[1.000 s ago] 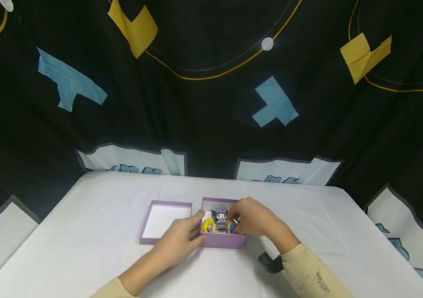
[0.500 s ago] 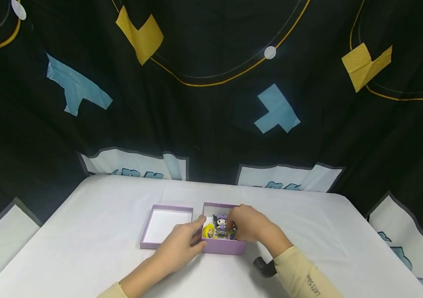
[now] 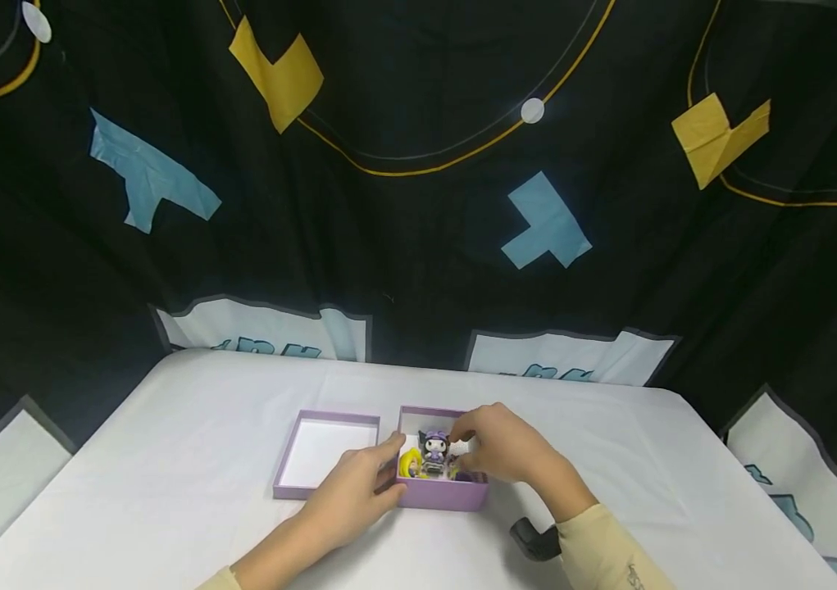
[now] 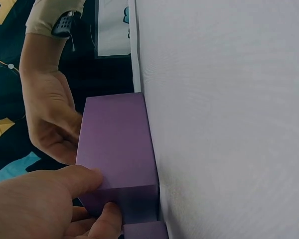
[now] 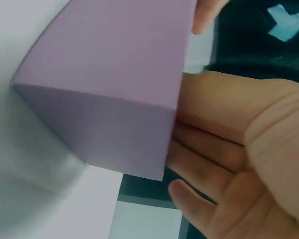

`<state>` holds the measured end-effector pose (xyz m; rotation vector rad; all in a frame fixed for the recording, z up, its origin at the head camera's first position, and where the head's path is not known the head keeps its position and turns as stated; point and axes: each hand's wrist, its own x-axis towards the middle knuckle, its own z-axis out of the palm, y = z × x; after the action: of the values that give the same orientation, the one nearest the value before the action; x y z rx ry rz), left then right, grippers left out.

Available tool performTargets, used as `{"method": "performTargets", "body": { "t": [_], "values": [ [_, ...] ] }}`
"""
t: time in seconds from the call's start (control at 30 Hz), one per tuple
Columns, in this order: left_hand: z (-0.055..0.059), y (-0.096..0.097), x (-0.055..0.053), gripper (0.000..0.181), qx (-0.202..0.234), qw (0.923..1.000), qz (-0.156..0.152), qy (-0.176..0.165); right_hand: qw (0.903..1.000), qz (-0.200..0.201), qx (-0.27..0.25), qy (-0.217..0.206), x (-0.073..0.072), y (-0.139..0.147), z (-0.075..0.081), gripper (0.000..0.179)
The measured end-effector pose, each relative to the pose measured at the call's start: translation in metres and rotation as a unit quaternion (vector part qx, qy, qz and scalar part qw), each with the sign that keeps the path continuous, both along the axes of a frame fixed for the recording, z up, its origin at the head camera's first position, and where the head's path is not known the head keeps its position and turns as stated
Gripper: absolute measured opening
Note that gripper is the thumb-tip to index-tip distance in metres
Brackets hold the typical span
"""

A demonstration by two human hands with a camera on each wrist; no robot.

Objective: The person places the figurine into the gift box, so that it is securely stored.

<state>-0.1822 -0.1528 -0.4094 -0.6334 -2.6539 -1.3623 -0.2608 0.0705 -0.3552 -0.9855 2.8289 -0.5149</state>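
A purple box (image 3: 442, 495) stands uncovered on the table in the head view. Inside are a yellow-haired figurine (image 3: 410, 463) at the left and a black-and-white figurine with a purple cap (image 3: 434, 451) in the middle. A third small figurine (image 3: 453, 468) shows at the right, partly hidden by my fingers. My left hand (image 3: 353, 495) grips the box's front left corner, thumb on the front wall and fingers along the side. Over the box's right wall reaches my right hand (image 3: 504, 445), with a gap between index finger and thumb. Its other fingertips are hidden inside.
Left of the box lies a shallow purple-rimmed lid (image 3: 333, 452), its white inside facing up. A black curved object (image 3: 534, 541) shows beside the right sleeve. White cloth covers the table (image 3: 241, 410), and a dark patterned curtain (image 3: 418, 246) hangs behind it.
My right hand has drawn slightly up and right from the third figurine, its index finger and thumb spread apart. The left hand keeps its place on the box.
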Motion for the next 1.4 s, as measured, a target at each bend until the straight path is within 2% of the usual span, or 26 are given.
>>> {"method": "performTargets", "body": {
  "t": [0.1,0.2,0.3,0.4,0.47,0.53,0.67,0.73,0.83,1.0,1.1,1.2,1.33,1.4],
  "values": [
    [0.000,0.001,0.000,0.063,0.003,1.0000,-0.001,-0.005,0.9970,-0.026,-0.067,0.028,0.008,0.004,-0.001,0.027],
    [0.000,0.002,0.001,0.063,0.007,0.9999,-0.003,-0.015,0.9877,-0.045,-0.141,0.051,0.024,-0.001,-0.005,0.031],
    [0.002,0.000,0.001,0.064,0.012,0.9996,-0.003,-0.026,0.9761,-0.047,-0.207,0.048,0.042,-0.015,-0.010,0.036],
    [0.006,-0.004,0.001,0.066,0.019,0.9992,0.018,-0.028,0.9679,-0.037,-0.246,0.032,0.061,-0.030,-0.017,0.042],
    [0.009,-0.009,0.001,0.066,0.014,0.9982,0.055,-0.019,0.9645,-0.029,-0.262,0.019,0.074,-0.041,-0.022,0.046],
    [0.014,-0.015,0.000,0.063,0.003,0.9944,0.105,0.004,0.9606,-0.020,-0.277,0.000,0.086,-0.050,-0.025,0.050],
    [0.021,-0.032,-0.004,0.059,-0.050,0.9770,0.203,0.041,0.9547,0.002,-0.296,-0.035,0.102,-0.067,-0.031,0.053],
    [0.023,-0.040,-0.007,0.057,-0.078,0.9681,0.233,0.050,0.9511,0.014,-0.305,-0.046,0.106,-0.075,-0.033,0.054],
    [0.024,-0.051,-0.010,0.058,-0.105,0.9591,0.258,0.052,0.9487,0.023,-0.309,-0.061,0.109,-0.087,-0.037,0.055],
    [0.025,-0.060,-0.012,0.058,-0.127,0.9521,0.275,0.043,0.9467,-0.028,-0.299,-0.116,0.110,-0.107,-0.040,0.069],
    [0.023,-0.061,-0.012,0.058,-0.143,0.9496,0.278,0.024,0.9410,-0.073,-0.298,-0.143,0.108,-0.117,-0.043,0.079],
    [0.019,-0.062,-0.013,0.056,-0.157,0.9461,0.282,0.023,0.9321,-0.110,-0.308,-0.156,0.106,-0.123,-0.047,0.087],
    [0.014,-0.064,-0.012,0.032,-0.176,0.9401,0.287,0.052,0.9213,-0.143,-0.319,-0.170,0.102,-0.129,-0.051,0.092],
    [0.012,-0.065,-0.010,0.030,-0.186,0.9394,0.285,0.044,0.9167,-0.151,-0.322,-0.183,0.100,-0.130,-0.052,0.093]
  ]
}}
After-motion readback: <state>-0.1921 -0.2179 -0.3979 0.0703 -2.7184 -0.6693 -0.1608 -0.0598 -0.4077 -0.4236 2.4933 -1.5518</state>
